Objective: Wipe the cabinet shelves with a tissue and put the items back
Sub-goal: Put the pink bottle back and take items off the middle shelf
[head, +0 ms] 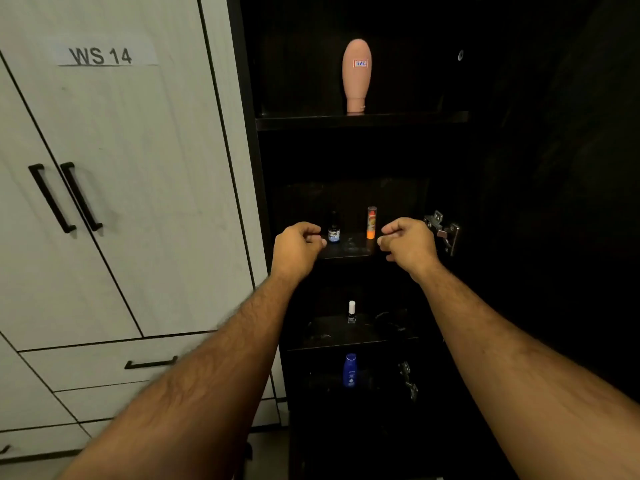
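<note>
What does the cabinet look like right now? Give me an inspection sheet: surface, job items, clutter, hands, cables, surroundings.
Surface: dark cabinet shelves, four levels visible; pale smudges on the lower ones.
Job items: pink tube standing cap-down on the top shelf; small dark bottle and orange stick upright, apart, on the second; white-capped nail polish bottle on the third; blue lotion bottle on the lowest. No tissue seen.
Clutter: nothing seen.
Hands: left hand and right hand raised before the second shelf, fingers curled, holding nothing visible.
Cables: nothing seen.
Surroundings: white wardrobe doors with black handles and a "WS 14" label on the left; metal hinge on the right.
</note>
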`<state>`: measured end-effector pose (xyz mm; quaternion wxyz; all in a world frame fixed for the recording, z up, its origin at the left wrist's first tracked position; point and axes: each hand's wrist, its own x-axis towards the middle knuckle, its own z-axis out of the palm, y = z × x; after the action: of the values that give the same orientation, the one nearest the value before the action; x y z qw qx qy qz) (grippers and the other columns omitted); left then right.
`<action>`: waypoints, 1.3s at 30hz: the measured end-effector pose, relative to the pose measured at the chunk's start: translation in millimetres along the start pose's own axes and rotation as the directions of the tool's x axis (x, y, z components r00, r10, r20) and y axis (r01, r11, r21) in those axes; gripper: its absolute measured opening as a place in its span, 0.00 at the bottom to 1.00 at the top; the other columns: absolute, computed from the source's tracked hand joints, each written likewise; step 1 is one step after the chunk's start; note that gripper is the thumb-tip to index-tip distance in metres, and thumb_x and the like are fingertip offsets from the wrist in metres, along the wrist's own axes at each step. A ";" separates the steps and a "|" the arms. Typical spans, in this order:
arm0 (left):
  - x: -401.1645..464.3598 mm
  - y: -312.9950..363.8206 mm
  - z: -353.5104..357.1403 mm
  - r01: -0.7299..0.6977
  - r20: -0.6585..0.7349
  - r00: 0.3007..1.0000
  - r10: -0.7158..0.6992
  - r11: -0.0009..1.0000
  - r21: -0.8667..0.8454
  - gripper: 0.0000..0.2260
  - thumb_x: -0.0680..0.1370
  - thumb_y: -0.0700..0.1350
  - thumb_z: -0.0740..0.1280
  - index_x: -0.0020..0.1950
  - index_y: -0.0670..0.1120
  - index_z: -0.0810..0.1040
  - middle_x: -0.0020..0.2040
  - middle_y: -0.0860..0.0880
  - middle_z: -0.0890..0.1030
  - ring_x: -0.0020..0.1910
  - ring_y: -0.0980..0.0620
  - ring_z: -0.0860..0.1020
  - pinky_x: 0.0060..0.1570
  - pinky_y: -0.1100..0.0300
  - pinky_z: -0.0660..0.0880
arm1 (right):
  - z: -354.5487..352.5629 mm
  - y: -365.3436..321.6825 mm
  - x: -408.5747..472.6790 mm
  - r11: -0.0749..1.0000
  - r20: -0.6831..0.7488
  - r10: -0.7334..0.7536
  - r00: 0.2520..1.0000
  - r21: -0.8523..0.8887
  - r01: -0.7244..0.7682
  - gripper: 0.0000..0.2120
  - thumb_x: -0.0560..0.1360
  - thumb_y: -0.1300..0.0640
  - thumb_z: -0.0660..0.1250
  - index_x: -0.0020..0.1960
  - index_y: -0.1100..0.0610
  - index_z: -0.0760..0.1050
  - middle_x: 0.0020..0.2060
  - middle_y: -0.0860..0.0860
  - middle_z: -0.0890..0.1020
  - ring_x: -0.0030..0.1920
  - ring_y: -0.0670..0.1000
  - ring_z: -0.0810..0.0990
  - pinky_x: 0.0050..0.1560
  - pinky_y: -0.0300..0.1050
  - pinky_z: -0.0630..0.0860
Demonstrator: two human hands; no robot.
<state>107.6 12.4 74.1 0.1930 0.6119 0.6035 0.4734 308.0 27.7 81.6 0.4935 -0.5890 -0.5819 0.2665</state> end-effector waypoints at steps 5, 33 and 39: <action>35.6 -7.2 17.9 -0.026 0.014 1.000 0.026 0.998 0.053 0.17 0.76 0.41 0.70 0.64 0.45 0.75 0.56 0.50 0.79 0.54 0.57 0.77 0.58 0.61 0.74 | 15.8 9.2 38.8 1.000 -0.064 0.026 0.998 -0.011 -0.026 0.11 0.72 0.65 0.74 0.43 0.51 0.75 0.40 0.52 0.83 0.44 0.48 0.83 0.46 0.49 0.83; 77.5 -17.7 54.8 0.018 0.027 0.999 -0.025 0.974 0.227 0.15 0.73 0.44 0.73 0.59 0.45 0.76 0.52 0.49 0.80 0.54 0.53 0.78 0.49 0.63 0.73 | 53.7 28.9 83.5 0.978 0.000 -0.039 0.999 -0.207 0.038 0.13 0.70 0.65 0.75 0.38 0.51 0.73 0.35 0.47 0.77 0.44 0.48 0.82 0.51 0.44 0.80; 45.2 -8.5 39.1 -0.014 -0.015 1.000 0.016 0.990 0.141 0.20 0.76 0.44 0.70 0.67 0.45 0.73 0.59 0.49 0.78 0.58 0.52 0.77 0.53 0.63 0.70 | 47.2 17.4 56.4 0.998 0.077 -0.051 0.996 0.046 0.047 0.09 0.71 0.64 0.73 0.43 0.52 0.77 0.36 0.49 0.82 0.43 0.48 0.83 0.48 0.45 0.80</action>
<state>126.7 68.8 64.2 0.1408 0.6246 0.6324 0.4360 283.5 96.8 63.2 0.4897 -0.5525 -0.6090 0.2899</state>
